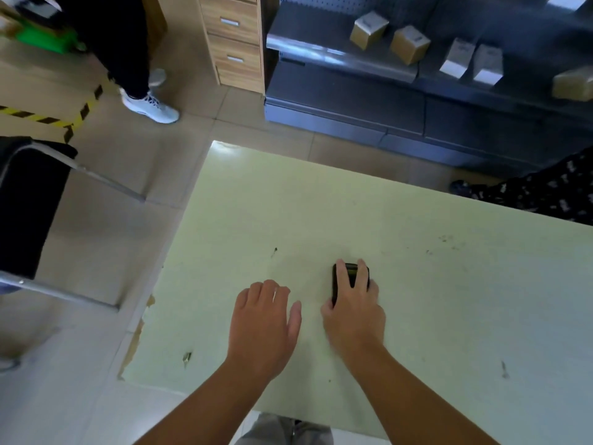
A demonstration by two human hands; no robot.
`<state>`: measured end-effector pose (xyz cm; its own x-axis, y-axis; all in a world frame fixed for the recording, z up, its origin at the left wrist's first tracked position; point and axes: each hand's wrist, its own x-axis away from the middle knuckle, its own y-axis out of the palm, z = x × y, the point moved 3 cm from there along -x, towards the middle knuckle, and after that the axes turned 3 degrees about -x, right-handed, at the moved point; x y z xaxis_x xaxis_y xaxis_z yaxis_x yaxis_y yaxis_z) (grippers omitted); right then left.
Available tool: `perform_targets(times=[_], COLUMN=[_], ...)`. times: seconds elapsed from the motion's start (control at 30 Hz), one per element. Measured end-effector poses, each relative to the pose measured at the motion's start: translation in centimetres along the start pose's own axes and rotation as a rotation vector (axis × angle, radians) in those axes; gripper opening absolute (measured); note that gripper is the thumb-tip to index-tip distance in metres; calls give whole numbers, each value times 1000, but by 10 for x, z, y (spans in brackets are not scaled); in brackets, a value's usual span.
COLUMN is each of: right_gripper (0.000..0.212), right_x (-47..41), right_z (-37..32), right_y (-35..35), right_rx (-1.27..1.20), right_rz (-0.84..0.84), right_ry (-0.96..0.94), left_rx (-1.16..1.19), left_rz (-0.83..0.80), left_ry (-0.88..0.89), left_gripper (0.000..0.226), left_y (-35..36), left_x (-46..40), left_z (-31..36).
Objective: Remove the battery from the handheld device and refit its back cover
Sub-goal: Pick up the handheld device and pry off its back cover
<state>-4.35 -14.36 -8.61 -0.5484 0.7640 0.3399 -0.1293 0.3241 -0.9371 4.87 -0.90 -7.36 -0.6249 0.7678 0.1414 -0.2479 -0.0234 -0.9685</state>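
Observation:
A small black handheld device [351,273] lies on the pale green table [417,284], a little right of the middle. My right hand [354,311] lies over it with the fingers wrapped around its top and the thumb at its left edge, so most of the device is hidden. My left hand [264,319] rests beside it on the table top, empty, palm down with the fingers loosely curled. No battery or loose cover shows.
A black chair with a metal frame [32,203] stands left of the table. Another person's leg and white shoe [150,106] are at the back left. A wooden drawer unit [236,40] and a dark shelf with small boxes [417,59] stand behind. A patterned sleeve [545,191] reaches in at the right.

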Motion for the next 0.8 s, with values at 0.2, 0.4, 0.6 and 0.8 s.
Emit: perform_targets(times=[0.2, 0.4, 0.6, 0.8], right_gripper=[69, 66, 64, 57], right_x=[-9, 26, 97, 133], right_z=[2, -3, -4, 14], right_y=[-22, -89, -224, -288], right_rx=[-17, 18, -40, -63], right_rz=[-109, -111, 38, 161], right_ry=[44, -66, -233, -248], left_rx=[304, 846, 809, 1518], left_rz=[-14, -147, -175, -567], left_ry=[-89, -380, -264, -362], left_gripper=[47, 55, 60, 43], left_y=[-10, -17, -36, -101], left_x=[15, 11, 19, 22], left_z=[10, 26, 62, 137])
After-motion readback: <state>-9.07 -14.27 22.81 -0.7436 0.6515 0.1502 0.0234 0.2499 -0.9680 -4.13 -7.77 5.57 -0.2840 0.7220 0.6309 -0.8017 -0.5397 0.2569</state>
